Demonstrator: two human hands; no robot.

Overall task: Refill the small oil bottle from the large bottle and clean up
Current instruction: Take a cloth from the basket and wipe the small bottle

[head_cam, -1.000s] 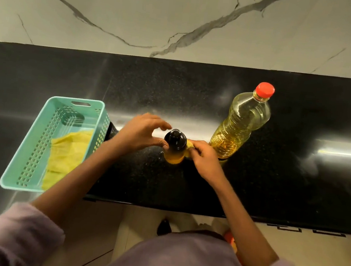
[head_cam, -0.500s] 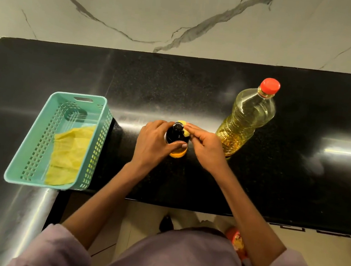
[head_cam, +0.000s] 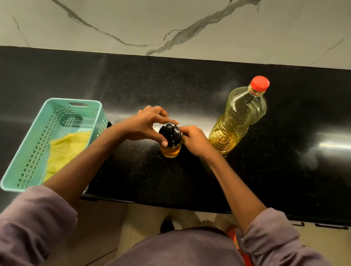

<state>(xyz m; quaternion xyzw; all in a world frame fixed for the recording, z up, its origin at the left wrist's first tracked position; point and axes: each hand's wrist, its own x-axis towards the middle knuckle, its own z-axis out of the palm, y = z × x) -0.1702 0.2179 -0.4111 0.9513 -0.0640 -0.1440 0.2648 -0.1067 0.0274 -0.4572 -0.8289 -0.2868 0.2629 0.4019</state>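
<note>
Near the tabletop's point(head_cam: 186, 186) front edge, both hands grip the small oil bottle point(head_cam: 169, 148): left hand point(head_cam: 143, 125) should twist the black cap point(head_cam: 170, 132) while right hand point(head_cam: 194, 140) braces it upright.

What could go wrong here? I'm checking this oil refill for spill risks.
1. Both the left hand and the right hand work the black cap of the small oil bottle; a slip might tip it.
2. The large bottle stands near the right forearm, which could knock it.
</note>
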